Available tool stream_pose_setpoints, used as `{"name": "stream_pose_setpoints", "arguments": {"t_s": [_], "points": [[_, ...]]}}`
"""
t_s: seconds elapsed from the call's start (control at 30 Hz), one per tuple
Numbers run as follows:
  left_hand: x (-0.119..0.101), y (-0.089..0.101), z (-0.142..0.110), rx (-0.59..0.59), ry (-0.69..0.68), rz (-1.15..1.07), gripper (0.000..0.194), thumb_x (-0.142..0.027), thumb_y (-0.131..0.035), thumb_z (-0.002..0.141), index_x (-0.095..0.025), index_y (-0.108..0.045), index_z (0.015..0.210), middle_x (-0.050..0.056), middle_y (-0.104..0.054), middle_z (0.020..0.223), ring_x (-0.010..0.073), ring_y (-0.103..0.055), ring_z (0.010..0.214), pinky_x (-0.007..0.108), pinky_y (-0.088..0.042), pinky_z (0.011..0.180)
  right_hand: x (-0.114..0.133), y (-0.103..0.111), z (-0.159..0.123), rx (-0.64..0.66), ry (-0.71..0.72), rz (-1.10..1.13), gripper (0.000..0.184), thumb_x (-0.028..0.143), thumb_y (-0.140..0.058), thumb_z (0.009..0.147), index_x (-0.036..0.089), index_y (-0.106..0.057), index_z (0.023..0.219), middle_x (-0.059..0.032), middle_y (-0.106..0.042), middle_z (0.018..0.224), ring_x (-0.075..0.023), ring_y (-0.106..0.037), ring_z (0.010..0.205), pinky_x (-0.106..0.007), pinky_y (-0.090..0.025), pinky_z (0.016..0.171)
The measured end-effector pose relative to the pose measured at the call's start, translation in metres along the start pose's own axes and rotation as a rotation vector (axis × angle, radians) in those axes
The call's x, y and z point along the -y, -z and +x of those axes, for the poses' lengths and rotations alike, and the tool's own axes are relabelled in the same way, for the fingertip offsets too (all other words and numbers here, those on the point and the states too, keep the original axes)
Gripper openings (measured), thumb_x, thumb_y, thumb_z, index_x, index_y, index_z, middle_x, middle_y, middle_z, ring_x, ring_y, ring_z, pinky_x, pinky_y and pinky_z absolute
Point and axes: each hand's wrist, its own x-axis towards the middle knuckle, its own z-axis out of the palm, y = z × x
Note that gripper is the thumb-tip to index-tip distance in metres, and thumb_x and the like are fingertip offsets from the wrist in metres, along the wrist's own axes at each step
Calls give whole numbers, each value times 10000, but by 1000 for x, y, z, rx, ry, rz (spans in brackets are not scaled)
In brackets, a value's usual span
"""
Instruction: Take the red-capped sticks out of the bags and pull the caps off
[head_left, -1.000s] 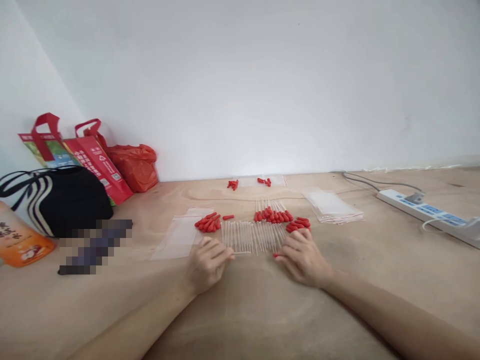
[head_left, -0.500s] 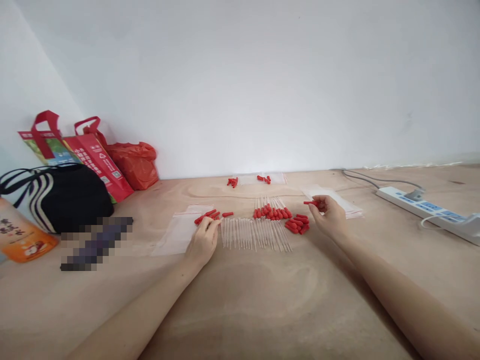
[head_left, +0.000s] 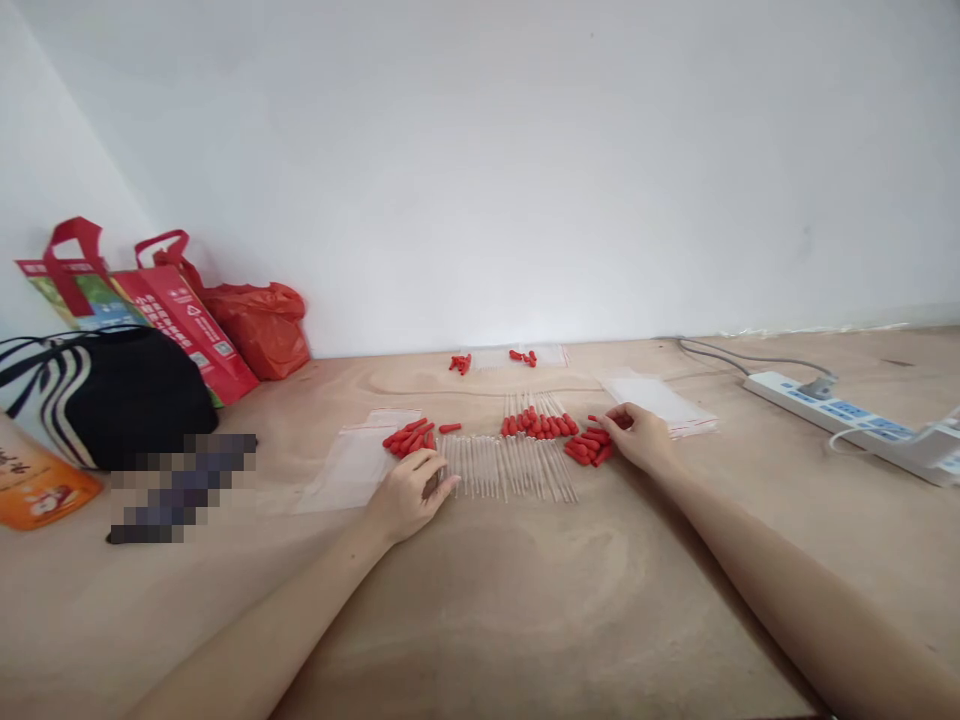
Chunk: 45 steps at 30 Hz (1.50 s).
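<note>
A row of slim clear droppers (head_left: 487, 468) lies side by side in front of me. Behind it is a second row of tubes fitted with red rubber bulbs (head_left: 536, 424). My left hand (head_left: 411, 492) rests at the left end of the clear row, thumb apart from the fingers, with nothing visible in it. Just beyond its fingers lies a heap of loose red bulbs (head_left: 409, 436). My right hand (head_left: 636, 434) pinches a red rubber bulb (head_left: 592, 418) at the edge of the right-hand bulb pile (head_left: 586, 447); its fingertips partly hide that bulb.
Clear zip bags lie at left (head_left: 341, 468) and right (head_left: 660, 402). Bagged pieces with red bulbs (head_left: 517, 356) sit by the wall. A power strip (head_left: 832, 408) stands at right. Shopping bags (head_left: 180, 310), a black pouch (head_left: 135, 395) and an orange-white pack (head_left: 45, 490) stand at left.
My right hand has moved left and down to the right-hand bulb pile with the red bulb. My left hand's thumb has spread from its fingers. The view has shifted slightly.
</note>
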Motion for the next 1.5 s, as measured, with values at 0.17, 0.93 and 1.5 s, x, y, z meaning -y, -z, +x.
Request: {"name": "stream_pose_setpoints", "arguments": {"t_s": [0.17, 0.93, 1.5], "points": [[-2, 4, 1, 0, -15, -13, 191, -296, -444, 840, -155, -572, 827, 57, -587, 827, 158, -563, 765, 290, -474, 699, -2, -2, 2, 81, 22, -44, 262, 435, -538, 682, 189, -626, 696, -25, -645, 681, -152, -561, 622, -260, -388, 572], [3, 14, 4, -159, -5, 98, 259, -218, -404, 852, -148, -467, 1093, 88, -582, 957, 207, -523, 922, 370, -435, 824, 54, -19, 15, 226, -35, -614, 362, 461, -437, 744, 202, -683, 690, -112, -632, 815, -287, -483, 944, -442, -286, 788], [-18, 16, 4, -224, -62, 204, 458, -286, -470, 814, -149, -370, 1240, 138, -498, 1169, 264, -432, 1101, 426, -345, 917, 73, -13, -41, 41, 537, -260, 217, 348, -437, 821, 192, -559, 732, -21, -646, 754, -173, -525, 785, -367, -258, 809]]}}
